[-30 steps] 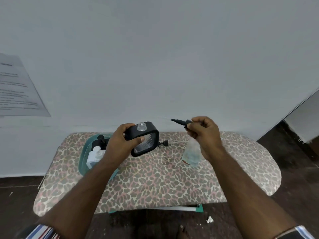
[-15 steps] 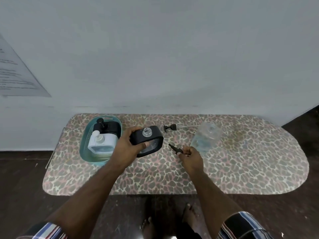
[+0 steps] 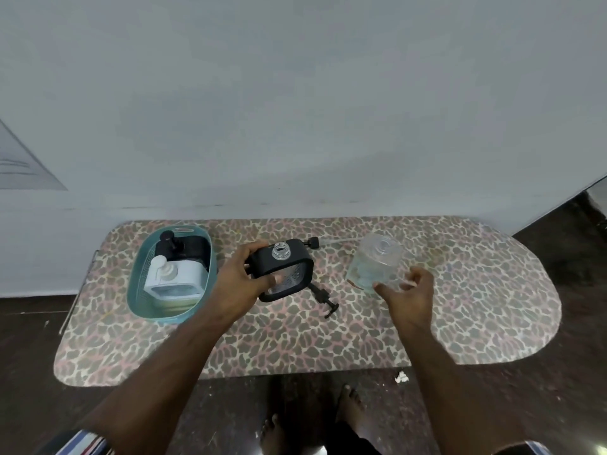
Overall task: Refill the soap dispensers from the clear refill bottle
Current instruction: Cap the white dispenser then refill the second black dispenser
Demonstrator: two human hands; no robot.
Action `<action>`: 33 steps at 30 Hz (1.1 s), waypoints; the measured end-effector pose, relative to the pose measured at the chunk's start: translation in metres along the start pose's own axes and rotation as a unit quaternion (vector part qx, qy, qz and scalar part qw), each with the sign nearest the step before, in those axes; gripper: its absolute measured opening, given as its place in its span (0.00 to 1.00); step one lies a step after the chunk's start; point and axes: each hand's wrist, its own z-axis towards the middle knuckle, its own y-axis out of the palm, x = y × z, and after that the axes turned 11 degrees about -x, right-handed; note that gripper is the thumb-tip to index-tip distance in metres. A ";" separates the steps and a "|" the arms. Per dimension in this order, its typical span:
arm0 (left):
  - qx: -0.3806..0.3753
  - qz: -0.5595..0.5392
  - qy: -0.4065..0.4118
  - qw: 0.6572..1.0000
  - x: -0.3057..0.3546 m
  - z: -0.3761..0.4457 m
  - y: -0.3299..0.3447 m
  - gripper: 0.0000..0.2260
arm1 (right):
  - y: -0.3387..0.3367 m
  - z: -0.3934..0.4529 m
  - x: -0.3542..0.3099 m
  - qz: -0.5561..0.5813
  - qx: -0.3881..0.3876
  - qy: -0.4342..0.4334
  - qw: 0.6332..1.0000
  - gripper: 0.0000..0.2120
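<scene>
The left hand (image 3: 241, 280) grips the black dispenser (image 3: 283, 274) w/ curled fingers, tilted above the leopard-print table (image 3: 295, 336), its neck open, no pump on. The right hand (image 3: 409, 295) has fingers loosely spread, holding nothing, just beside the clear refill bottle (image 3: 374, 264), which stands uncapped on the table. A black pump (image 3: 323, 297) lies between them; a white dispenser (image 3: 174, 279) and another black one sit in the teal basket (image 3: 138, 290) at left.

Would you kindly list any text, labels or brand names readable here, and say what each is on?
No text can be read.
Sheet of paper on the wall: lines of print, too blurred to read.
Teal basket: small label at its far rim, too small to read.
Black dispenser, clear refill bottle: no visible lettering.
</scene>
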 end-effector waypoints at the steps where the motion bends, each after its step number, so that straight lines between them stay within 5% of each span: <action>1: -0.003 0.003 0.000 1.000 0.001 0.002 0.002 0.26 | -0.003 0.007 -0.008 -0.012 -0.041 -0.020 0.999 0.42; 3: -0.009 0.004 -0.004 1.000 0.004 0.004 0.005 0.26 | -0.003 0.022 -0.020 -0.013 -0.116 -0.041 0.992 0.48; 6: -0.008 -0.012 -0.018 1.000 0.007 0.005 0.006 0.25 | 0.001 0.036 -0.021 -0.005 -0.163 -0.039 0.986 0.38; 9: -0.010 -0.029 -0.016 0.999 0.013 0.002 0.003 0.24 | 0.003 0.034 -0.029 -0.026 -0.157 -0.055 0.986 0.29; 18: -0.033 -0.082 0.051 0.995 0.056 -0.032 -0.023 0.23 | -0.024 -0.019 -0.151 -0.058 -0.145 -0.217 0.964 0.31; 23: -0.060 -0.081 0.107 0.989 0.084 -0.059 -0.037 0.22 | -0.031 -0.056 -0.206 -0.209 -0.140 -0.333 0.909 0.35; 33: -0.060 -0.104 0.166 0.979 0.111 -0.086 -0.057 0.21 | -0.039 -0.089 -0.254 -0.381 0.024 -0.524 0.761 0.32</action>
